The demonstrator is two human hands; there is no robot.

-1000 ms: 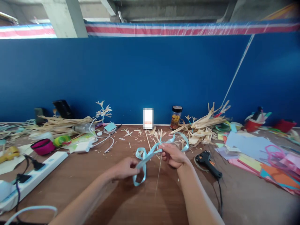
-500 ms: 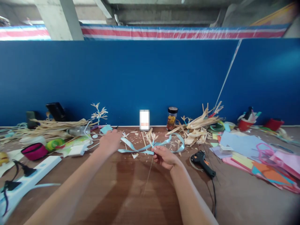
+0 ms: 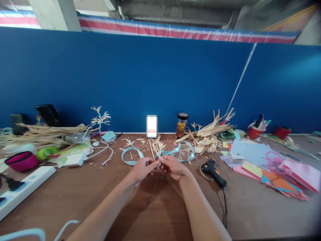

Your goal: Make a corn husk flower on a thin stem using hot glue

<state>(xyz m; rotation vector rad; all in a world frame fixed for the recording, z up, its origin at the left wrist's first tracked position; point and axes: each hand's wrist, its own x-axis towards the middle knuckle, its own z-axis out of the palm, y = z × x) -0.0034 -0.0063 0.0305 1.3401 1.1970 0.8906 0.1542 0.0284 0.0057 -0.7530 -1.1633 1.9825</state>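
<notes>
At the middle of the table, a small flower of pale dried husk (image 3: 159, 146) points away from me, light blue ribbon around its base. My right hand (image 3: 175, 167) pinches it just below the petals, thumb and fingers closed. Beside it and meeting its fingertips, my left hand (image 3: 143, 169) is closed on the ribbon at the flower's base. Loops of the light blue ribbon (image 3: 129, 163) curl out to both sides of the hands. A thin stem or wire, faint in view, runs down toward me from beneath the fingers. The fingertips hide the exact wrapping point.
To the right lie a black glue gun (image 3: 213, 172), coloured paper (image 3: 250, 152) and a husk bundle (image 3: 210, 134). A lidded jar (image 3: 181, 126) stands by the blue partition (image 3: 150, 73). At left are a power strip (image 3: 30, 189), a pink band (image 3: 22, 161) and a finished-looking husk spray (image 3: 100, 118).
My left hand has come from the left end of the ribbon to the flower's base, closing beside my right hand. The left ribbon now curls in a loop. The view has shifted slightly.
</notes>
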